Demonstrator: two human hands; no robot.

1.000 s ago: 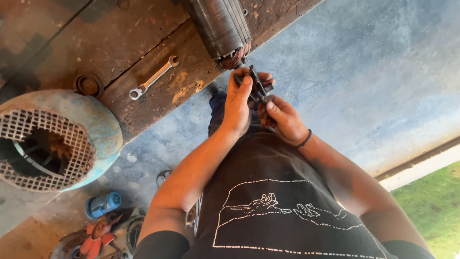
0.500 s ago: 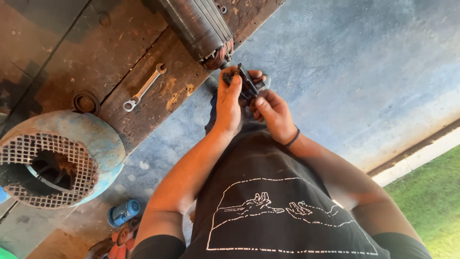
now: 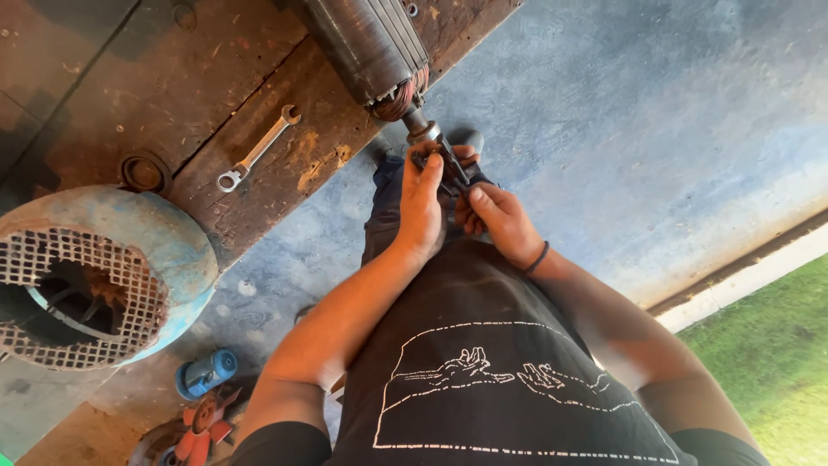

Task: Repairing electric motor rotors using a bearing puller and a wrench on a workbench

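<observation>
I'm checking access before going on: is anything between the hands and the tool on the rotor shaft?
Nothing visible. The left hand and right hand are already on the dark tool at the shaft end; the spanner lies apart on the bench.

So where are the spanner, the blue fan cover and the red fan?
spanner (image 3: pixel 257 148): head view, middle of its shank.
blue fan cover (image 3: pixel 177 250): head view, its blue side wall.
red fan (image 3: pixel 200 427): head view, near its hub.

One spanner (image 3: pixel 257 148), one ribbed rotor (image 3: pixel 366 43), one blue fan cover (image 3: pixel 103 272), one red fan (image 3: pixel 200 423), one small blue cylinder (image 3: pixel 205 373), two hands: left (image 3: pixel 423 207), right (image 3: pixel 500 223).
</observation>
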